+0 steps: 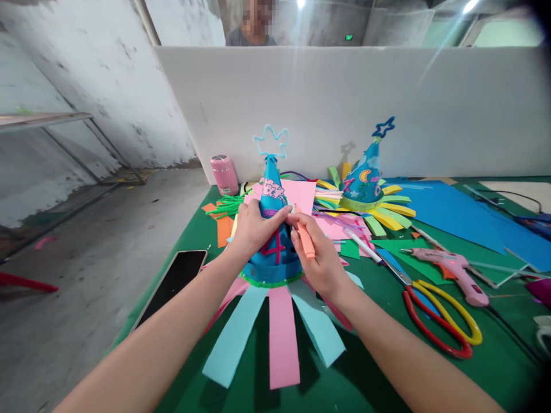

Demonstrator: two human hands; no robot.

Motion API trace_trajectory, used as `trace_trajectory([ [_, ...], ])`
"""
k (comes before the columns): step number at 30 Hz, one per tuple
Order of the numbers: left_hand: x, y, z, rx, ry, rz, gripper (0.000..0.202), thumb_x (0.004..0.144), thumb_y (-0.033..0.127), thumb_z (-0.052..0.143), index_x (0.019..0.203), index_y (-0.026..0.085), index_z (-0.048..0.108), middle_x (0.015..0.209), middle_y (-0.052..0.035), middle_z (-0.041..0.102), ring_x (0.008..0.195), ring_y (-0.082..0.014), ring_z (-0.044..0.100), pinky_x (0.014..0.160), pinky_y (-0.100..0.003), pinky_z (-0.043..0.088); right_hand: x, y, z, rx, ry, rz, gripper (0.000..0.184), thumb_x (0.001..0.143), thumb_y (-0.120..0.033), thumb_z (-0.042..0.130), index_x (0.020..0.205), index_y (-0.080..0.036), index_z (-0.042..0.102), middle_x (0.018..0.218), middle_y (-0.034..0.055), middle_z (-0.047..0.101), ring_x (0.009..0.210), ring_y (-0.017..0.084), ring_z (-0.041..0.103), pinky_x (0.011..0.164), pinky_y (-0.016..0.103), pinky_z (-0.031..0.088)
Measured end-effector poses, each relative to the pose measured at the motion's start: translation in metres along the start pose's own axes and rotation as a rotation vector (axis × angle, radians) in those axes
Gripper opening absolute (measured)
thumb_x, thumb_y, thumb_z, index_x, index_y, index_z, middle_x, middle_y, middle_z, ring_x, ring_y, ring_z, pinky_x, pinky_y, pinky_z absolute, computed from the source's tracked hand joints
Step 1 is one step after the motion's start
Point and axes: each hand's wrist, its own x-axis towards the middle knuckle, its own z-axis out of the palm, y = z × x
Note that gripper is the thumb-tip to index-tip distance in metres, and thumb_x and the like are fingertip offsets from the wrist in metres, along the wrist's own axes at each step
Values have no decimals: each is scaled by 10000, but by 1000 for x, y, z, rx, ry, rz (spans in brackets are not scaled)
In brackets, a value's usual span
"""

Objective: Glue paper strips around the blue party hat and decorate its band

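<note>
A blue cone party hat (275,272) stands upright before me, with a pink 4, a green trim and pink and light-blue paper strips fanned around its base. A light-blue pipe-cleaner shape (271,141) tops its tip. My left hand (253,225) grips the cone's side, thumb stretched across its front. In the fingers of my right hand (322,252) is an orange marker (306,241), held close against the hat's right side. The marker's tip is hidden behind the fingers.
Scissors (437,321) and a pink glue gun (458,268) lie to the right, near a white pen (362,245). Another decorated hat (365,175) stands behind them. A phone (174,284) lies left; a pink bottle (224,175) stands by the white partition (301,92). A person (252,37) is beyond it.
</note>
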Motion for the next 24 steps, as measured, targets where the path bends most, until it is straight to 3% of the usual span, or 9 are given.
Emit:
trace_trajectory([
  [7,2,-1,0,-148,-29,0,512,651,622,595,847,155,524,899,-99,583,885,-267,568,738,-369,461,-4,1,-3,79,28,26,269,920,-276,429,1184,-248,474,1218,78,580,1161,210,544,995,410,432],
  [15,3,-7,-5,-383,-41,11,436,640,505,662,891,160,572,889,-83,633,828,-244,608,684,-349,499,-20,7,-33,181,228,90,252,928,-317,443,1166,-256,500,1137,67,634,1049,195,617,905,400,496],
  [24,5,-4,-13,-730,-211,66,435,681,488,675,957,177,547,876,-37,650,777,-206,638,704,-341,539,-32,12,-61,140,518,-3,265,913,-285,478,1166,-228,532,883,39,650,759,150,644,587,280,509],
])
